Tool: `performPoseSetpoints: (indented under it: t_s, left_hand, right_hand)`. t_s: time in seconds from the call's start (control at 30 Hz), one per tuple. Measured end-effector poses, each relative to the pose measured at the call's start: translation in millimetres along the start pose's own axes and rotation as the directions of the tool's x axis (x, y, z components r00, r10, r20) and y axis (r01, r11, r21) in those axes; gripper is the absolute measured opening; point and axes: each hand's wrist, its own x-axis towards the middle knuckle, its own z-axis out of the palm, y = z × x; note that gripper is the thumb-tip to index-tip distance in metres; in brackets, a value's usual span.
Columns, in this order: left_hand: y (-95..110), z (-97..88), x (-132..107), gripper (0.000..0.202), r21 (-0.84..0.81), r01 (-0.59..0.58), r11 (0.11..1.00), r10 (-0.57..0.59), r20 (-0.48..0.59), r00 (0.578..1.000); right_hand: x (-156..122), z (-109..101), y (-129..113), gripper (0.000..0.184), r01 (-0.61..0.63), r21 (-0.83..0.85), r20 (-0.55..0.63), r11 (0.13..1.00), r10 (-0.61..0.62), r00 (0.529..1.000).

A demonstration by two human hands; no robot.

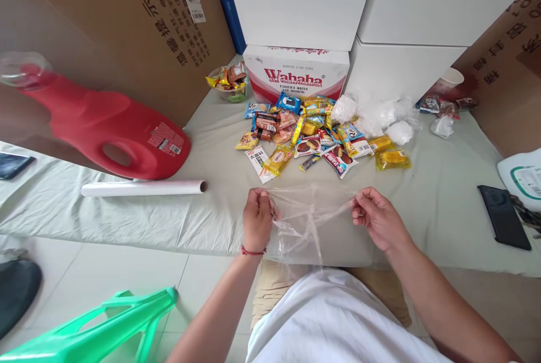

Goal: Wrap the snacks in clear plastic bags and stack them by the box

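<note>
A clear plastic bag [310, 216] is stretched between my two hands at the front of the cloth-covered table [220, 205]. My left hand [257, 213] is closed on its left edge, a red cord around the wrist. The opposite edge is pinched by the fingers of my right hand [374, 213]. The bag is thin and creased, its lower part hanging toward my lap. Just beyond it lies a pile of wrapped snacks [291, 132] in yellow, blue, red and white packets. Crumpled white and clear plastic [376, 118] rests at the pile's right.
On the left are a big red bottle [114, 126] and a white plastic roll [143, 188]. A bowl of snacks [230, 84] stands beside the Wahaha box [296, 72]. A phone [502, 216] lies at the right. A green stool [97, 326] is on the floor.
</note>
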Motion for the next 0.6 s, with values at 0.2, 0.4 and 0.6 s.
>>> performPoseSetpoints:
  t_s: [0.2, 0.4, 0.6]
  left_hand:
    - [-6.1, 4.7, 51.0, 0.025, 0.169, 0.018, 0.985, -0.054, 0.211, 0.976]
    - [-5.7, 4.8, 60.8, 0.030, 0.309, -0.153, 0.939, 0.151, 0.030, 0.988]
    - [22.1, 0.7, 26.0, 0.061, 0.421, -0.713, 0.561, 0.555, 0.447, 0.701]
  right_hand:
    - [63.3, -30.1, -11.1, 0.051, 0.063, -0.276, 0.047, 0.959, -0.052, 0.998]
    - [80.8, -41.6, -26.6, 0.023, 0.262, -0.678, 0.014, 0.687, -0.344, 0.939]
    - [31.1, -14.7, -31.3, 0.062, 0.729, -0.603, 0.651, 0.324, -0.328, 0.685]
